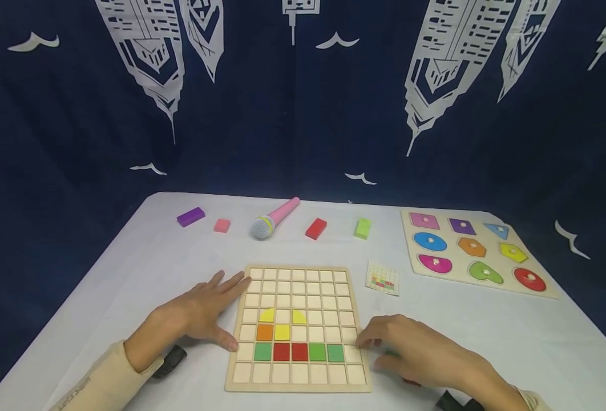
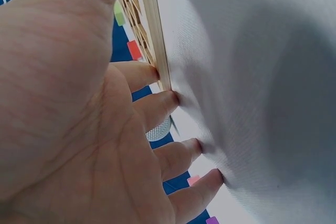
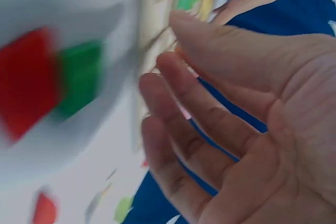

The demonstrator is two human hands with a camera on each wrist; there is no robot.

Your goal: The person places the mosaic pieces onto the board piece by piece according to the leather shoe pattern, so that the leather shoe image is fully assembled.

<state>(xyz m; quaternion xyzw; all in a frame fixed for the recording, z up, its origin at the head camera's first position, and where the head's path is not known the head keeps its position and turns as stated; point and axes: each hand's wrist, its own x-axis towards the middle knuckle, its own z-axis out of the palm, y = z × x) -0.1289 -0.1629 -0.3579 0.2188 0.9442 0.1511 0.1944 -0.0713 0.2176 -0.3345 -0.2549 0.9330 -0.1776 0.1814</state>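
A wooden grid board (image 1: pixel 298 374) lies in the middle of the table. Its cells hold red (image 1: pixel 290 352), green, orange (image 1: pixel 265 332) and yellow (image 1: pixel 282 332) square tiles, plus two yellow pieces (image 1: pixel 299 317) with a curved edge. My left hand (image 1: pixel 200 311) touches the board's left edge with fingers spread. At the right edge is my right hand (image 1: pixel 418 351), fingers loosely bent and holding nothing in the right wrist view. A blurred red tile (image 3: pixel 29 80) and green tile (image 3: pixel 79 77) lie on the cloth near it; the hand mostly hides them in the head view.
A small pattern card (image 1: pixel 383 278) lies right of the board. Farther right is a shape puzzle (image 1: pixel 480 245) with knobbed pieces. Along the back are a purple block (image 1: pixel 190 217), pink block (image 1: pixel 222 225), pink toy microphone (image 1: pixel 277 218), red block (image 1: pixel 315 229) and light green block (image 1: pixel 362 228).
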